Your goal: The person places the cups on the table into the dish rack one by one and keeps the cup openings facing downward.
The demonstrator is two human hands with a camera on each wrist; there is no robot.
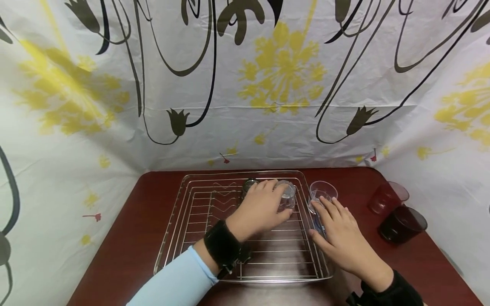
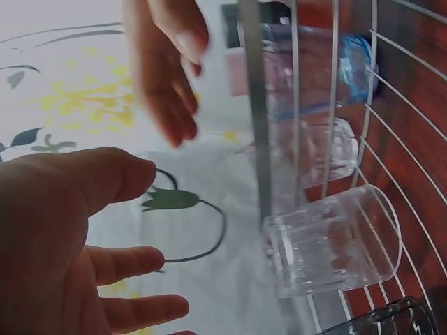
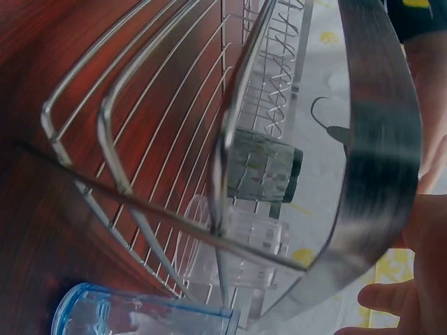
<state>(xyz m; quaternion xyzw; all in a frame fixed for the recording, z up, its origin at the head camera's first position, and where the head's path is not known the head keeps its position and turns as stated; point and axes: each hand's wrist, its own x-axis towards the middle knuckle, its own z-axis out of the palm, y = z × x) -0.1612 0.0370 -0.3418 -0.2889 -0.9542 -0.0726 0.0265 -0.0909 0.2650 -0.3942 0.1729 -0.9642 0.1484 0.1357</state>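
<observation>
My left hand (image 1: 262,208) hovers over the wire dish rack (image 1: 206,229), fingers spread and nothing in them. Just below it in the rack sits an upside-down clear glass (image 1: 289,195), which the left wrist view shows apart from the fingers. Beside that glass is a dark green glass (image 3: 262,167), half hidden by the hand in the head view. My right hand (image 1: 340,236) reaches over the rack's right side with relaxed fingers. Below it, a blue-tinted glass (image 3: 150,314) is mostly covered in the head view. A second clear glass (image 1: 323,191) stands just past its fingertips.
On the right of the dark red table (image 1: 118,246) are a reddish glass (image 1: 388,197) and a black glass (image 1: 402,225). The rack has a raised metal rim (image 3: 380,139). A flower-patterned sheet (image 1: 249,140) hangs behind and at both sides.
</observation>
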